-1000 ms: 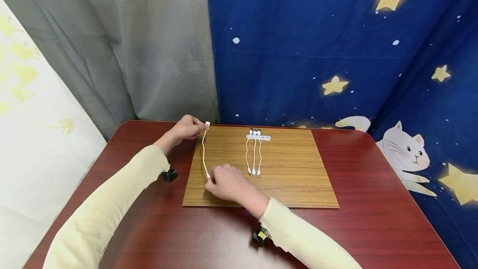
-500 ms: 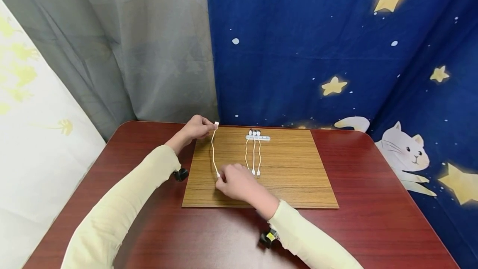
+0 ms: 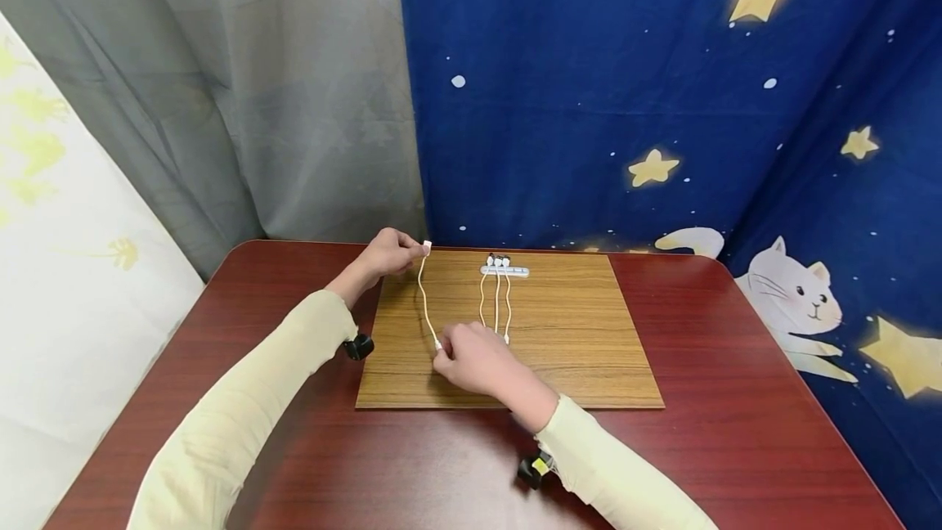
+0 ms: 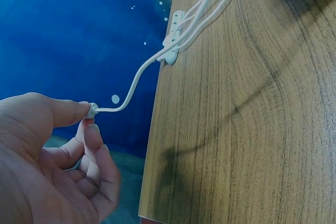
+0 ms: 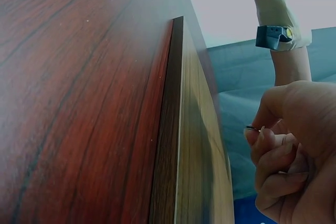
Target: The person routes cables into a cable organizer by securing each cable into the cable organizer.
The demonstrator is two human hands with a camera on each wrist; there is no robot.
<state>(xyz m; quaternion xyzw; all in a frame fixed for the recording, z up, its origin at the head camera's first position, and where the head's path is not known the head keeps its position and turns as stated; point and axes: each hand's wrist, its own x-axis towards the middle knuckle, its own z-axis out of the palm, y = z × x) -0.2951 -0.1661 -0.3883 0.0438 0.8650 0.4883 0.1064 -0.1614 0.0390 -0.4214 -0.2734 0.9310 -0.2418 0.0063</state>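
Note:
A short white charging cable (image 3: 424,298) is stretched between both hands above the left part of the wooden board (image 3: 574,334). My left hand (image 3: 393,252) pinches its far plug between thumb and index finger, near the board's back left corner. The near plug is pinched by my right hand (image 3: 477,358); in the right wrist view only a small dark metal tip (image 5: 252,128) pokes out of the fingers. A white cable clip strip (image 3: 519,271) lies at the back of the board. Several similar white cables (image 3: 508,301) run from it toward me, their near ends partly hidden by my right hand.
The board lies on a dark red table (image 3: 736,399) that extends past it on both sides and in front. Behind stand a grey curtain (image 3: 324,88) and a blue star-patterned curtain (image 3: 559,96). The cable casts a shadow on the board.
Both hands have moved to the right with the stretched cable, mostly in the first half second. The right hand now covers the near ends of some cables at the strip.

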